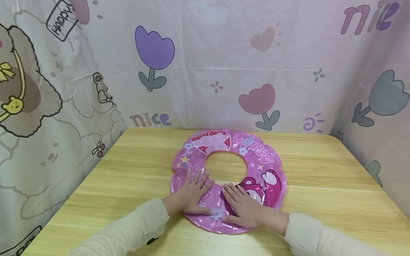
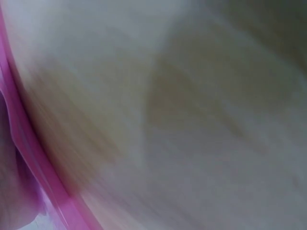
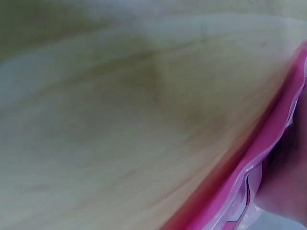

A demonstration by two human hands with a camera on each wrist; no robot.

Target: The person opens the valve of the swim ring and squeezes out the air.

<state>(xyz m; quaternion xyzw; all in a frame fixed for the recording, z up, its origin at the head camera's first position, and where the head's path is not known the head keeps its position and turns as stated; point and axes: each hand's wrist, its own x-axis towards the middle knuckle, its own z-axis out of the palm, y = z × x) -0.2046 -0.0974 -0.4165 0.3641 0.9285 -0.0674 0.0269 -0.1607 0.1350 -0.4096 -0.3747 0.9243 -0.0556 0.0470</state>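
A pink swim ring (image 1: 259,142) lies flat on the wooden table, printed with a bear, flowers, a bow and the word LOTSO. It looks partly inflated, with a wavy outer edge. My left hand (image 1: 194,195) rests on its near left part, fingers spread and straight. On the near right part, over the bear print, my right hand (image 1: 244,209) presses palm down with straight fingers. In the left wrist view the ring's pink edge (image 2: 29,143) runs beside a bit of the hand. The right wrist view shows its seam edge (image 3: 249,158) next to the hand.
The light wooden table (image 1: 326,199) reaches back to a printed cloth (image 1: 208,42) with tulips and the word nice. More cloth (image 1: 64,89) hangs along the left side and the right side. Both wrist views are mostly blurred tabletop.
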